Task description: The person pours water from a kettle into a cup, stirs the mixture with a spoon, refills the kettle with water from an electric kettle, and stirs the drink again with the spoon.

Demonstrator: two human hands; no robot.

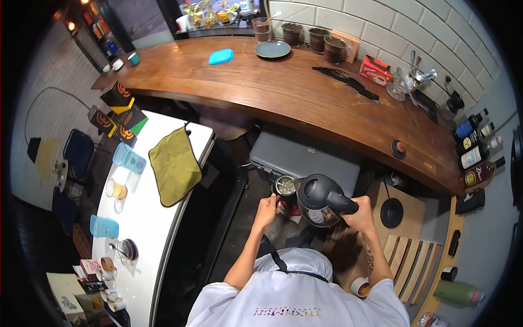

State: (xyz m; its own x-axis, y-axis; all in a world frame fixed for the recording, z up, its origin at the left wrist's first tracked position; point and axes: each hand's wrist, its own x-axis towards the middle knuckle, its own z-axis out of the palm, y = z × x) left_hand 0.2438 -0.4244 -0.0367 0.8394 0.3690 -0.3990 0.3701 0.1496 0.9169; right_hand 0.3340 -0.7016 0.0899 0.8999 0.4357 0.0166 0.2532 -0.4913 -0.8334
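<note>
My right hand (359,215) is wrapped round the black handle of a kettle (321,193), which has a dark lid and a see-through lower body. The kettle's front edge is right beside the rim of a small round container (285,186) with pale contents inside. My left hand (267,211) is closed at the near left side of that container, fingertips against its side. Whether any liquid passes between kettle and container cannot be made out. Both are held over the dark floor, in front of a grey case (305,150).
A wooden counter (245,76) curves across the back, with a blue lid (221,56), a plate (273,49) and bottles (473,156) at right. On the left, a white table (155,229) bears a green cloth (175,166) and glasses. A slatted wooden seat (411,267) stands at right.
</note>
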